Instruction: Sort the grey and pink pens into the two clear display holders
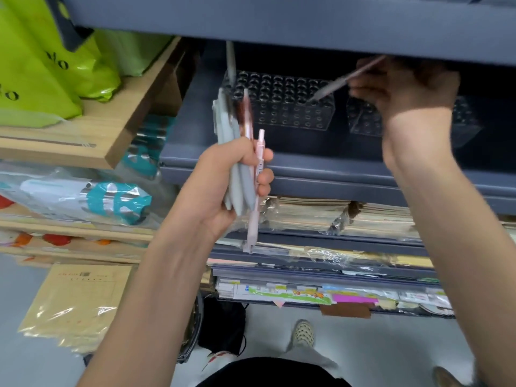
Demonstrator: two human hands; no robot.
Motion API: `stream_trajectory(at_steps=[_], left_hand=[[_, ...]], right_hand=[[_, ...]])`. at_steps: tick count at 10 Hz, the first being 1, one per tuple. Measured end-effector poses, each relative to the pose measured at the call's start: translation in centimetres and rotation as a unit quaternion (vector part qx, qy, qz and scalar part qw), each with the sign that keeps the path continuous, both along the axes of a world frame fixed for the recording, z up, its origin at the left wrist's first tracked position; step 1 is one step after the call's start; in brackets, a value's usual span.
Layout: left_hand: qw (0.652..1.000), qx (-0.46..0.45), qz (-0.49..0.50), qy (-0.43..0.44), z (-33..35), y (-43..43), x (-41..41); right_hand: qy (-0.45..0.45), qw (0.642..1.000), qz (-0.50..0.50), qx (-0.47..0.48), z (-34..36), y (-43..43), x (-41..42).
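My L hand (223, 185) grips a bunch of grey + pink pens (237, 127). R hand (405, 88) pinches one pen (335, 86), tip at a hole in the clear holder (282, 107) just left of it; 2nd holder (363, 118) sits behind my R wrist.

We count two of the clear kind: the left holder (282, 107) and a second holder (363, 121) just right of it. One upright pen (230, 62) stands at the left holder's far-left corner, and one slanted pen (335, 86) at its front-right. In front of it are two pink pens (253, 219) and at least three grey pens (243, 185).
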State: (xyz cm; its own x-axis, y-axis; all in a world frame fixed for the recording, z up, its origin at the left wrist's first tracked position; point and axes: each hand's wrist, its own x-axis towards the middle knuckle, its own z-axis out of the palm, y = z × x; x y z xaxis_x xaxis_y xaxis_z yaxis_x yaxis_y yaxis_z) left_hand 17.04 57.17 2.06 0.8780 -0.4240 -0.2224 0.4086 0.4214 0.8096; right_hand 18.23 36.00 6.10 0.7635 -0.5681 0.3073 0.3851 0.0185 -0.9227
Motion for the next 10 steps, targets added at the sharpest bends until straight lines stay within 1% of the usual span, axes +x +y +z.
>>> stream_trajectory(at_steps=[1, 2, 3, 4, 6, 7, 8, 9, 10], left_hand=[[1.000, 0.000, 0.032, 0.001, 0.1, -1.4, 0.0], [0.999, 0.007, 0.043, -0.001, -0.1, -2.4, -0.2], [0.999, 0.016, 0.047, -0.005, -0.3, -3.1, -0.6], [0.999, 0.013, 0.051, -0.010, -0.5, -3.7, -0.8], [0.998, -0.007, 0.058, -0.011, -0.4, -4.4, -1.2], [0.998, -0.009, 0.059, -0.011, -0.5, -4.5, -1.4], [0.998, -0.012, 0.065, -0.013, -0.6, -4.4, -1.4], [0.998, -0.011, 0.065, -0.014, -0.7, -4.3, -1.5], [0.998, -0.008, 0.068, -0.012, -0.9, -4.4, -1.7]], right_hand=[[-0.056, 0.998, -0.013, 0.021, -0.2, -2.7, -0.4], [-0.055, 0.997, -0.044, 0.004, -0.7, -4.5, -0.2], [-0.032, 0.996, -0.073, -0.035, -1.0, -5.6, 0.2], [-0.001, 0.992, -0.081, -0.099, -1.0, -6.4, 0.5], [0.075, 0.961, -0.098, -0.249, -0.7, -7.0, 1.5], [0.079, 0.956, -0.087, -0.270, -0.3, -7.3, 1.8], [0.042, 0.973, -0.034, -0.224, -0.2, -7.5, 1.2], [0.051, 0.981, -0.044, -0.180, -0.7, -8.5, 1.6], [0.080, 0.975, -0.074, -0.195, -1.0, -9.0, 2.4]])
